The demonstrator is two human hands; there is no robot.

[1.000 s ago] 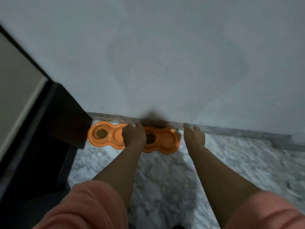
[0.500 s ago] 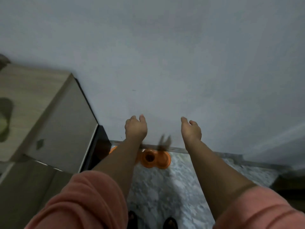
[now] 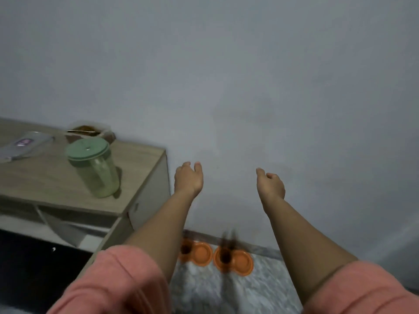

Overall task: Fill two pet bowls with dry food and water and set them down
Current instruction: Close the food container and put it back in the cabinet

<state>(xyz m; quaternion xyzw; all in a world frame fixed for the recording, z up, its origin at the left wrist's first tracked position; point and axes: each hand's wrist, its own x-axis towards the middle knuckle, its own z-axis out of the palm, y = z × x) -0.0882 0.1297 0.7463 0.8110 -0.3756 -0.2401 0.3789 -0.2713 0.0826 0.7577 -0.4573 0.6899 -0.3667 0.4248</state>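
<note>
Grey wall (image 3: 249, 75) above marble floor (image 3: 226, 291). Cabinet (image 3: 140, 177) at left, its corner near the left arm; open floor right of the bowls. Two orange bowls (image 3: 233, 260) side by side against the wall base, dark food in the left wells. Left hand (image 3: 188, 180), right hand (image 3: 271, 184): raised, apart, loosely open, empty, forearms outstretched. Green-lidded jar (image 3: 95, 168) on the cabinet.

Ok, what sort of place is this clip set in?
Most likely a room in a home, by the wall: two orange double pet bowls sit on a marble-patterned floor against a plain painted wall, beside a wooden cabinet holding a green-lidded plastic jar. Both hands are empty.
</note>
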